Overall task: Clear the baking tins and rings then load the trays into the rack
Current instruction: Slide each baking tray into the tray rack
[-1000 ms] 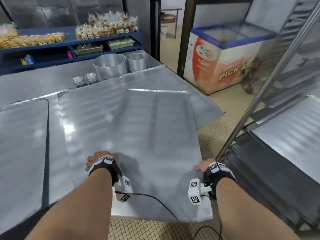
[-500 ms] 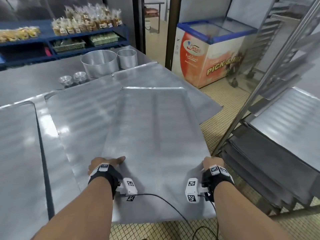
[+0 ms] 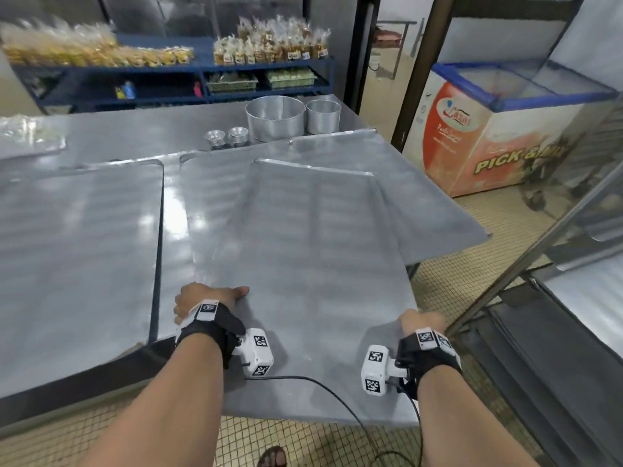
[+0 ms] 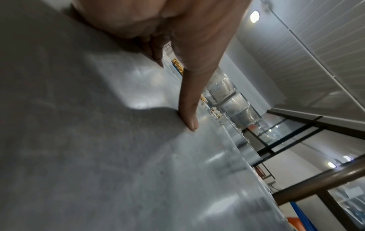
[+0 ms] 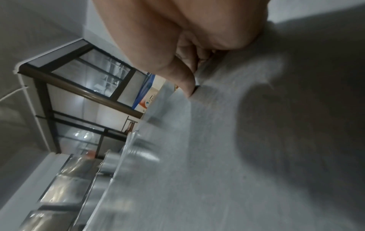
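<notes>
- Tray: a large, flat, dull-grey metal sheet with a thin raised rim along its far edge. We see it lying askew on top of a second tray on the steel table, its near end jutting out past the table's front edge over the tiled floor.
- Left hand: it grips the tray's left edge near the near end, the thumb lying straight and flat on the top face, the other fingers curled at the edge.
- Right hand: it grips the tray's right edge, thumb on top and fingers wrapped around the rim.
- Third tray: it lies flat on the table, left of the held tray and apart from it.
- Baking tins: two round tins stand side by side beyond the tray's far end, with small fluted moulds just to their left.
- Rack: it stands right of the tray, a sheet already on a runner.
- Chest freezer: beyond the tray's far right corner; we read "PICK &" in yellow letters, while the red script logo above is too blurred to read.
</notes>
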{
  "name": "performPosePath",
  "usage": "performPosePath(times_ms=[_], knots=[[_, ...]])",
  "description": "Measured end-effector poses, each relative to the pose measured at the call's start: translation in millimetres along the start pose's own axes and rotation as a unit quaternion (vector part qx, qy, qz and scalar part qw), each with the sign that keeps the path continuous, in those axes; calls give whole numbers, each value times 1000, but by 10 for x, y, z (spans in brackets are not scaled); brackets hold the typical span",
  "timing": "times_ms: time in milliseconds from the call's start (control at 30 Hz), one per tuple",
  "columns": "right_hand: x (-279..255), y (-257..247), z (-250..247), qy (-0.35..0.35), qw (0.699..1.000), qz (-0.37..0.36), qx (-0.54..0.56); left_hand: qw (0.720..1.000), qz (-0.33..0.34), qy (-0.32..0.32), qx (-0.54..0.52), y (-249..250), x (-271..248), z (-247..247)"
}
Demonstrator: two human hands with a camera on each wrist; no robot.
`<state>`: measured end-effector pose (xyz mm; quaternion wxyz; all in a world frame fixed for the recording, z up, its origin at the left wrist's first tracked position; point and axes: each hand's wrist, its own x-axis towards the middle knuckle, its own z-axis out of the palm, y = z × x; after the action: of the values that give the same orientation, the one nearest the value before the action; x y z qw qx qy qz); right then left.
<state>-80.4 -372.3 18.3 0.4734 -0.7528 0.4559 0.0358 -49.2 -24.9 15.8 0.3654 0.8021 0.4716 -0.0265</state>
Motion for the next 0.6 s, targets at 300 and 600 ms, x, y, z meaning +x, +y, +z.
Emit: performPosePath(times_ms=[300, 600], knots=[[-456, -167, 353, -87, 993, -69, -41, 994, -75, 58, -53, -747, -27, -647], [-986, -236, 825, -171, 972, -108, -116, 980, -149, 110, -75, -1535, 13, -1244]])
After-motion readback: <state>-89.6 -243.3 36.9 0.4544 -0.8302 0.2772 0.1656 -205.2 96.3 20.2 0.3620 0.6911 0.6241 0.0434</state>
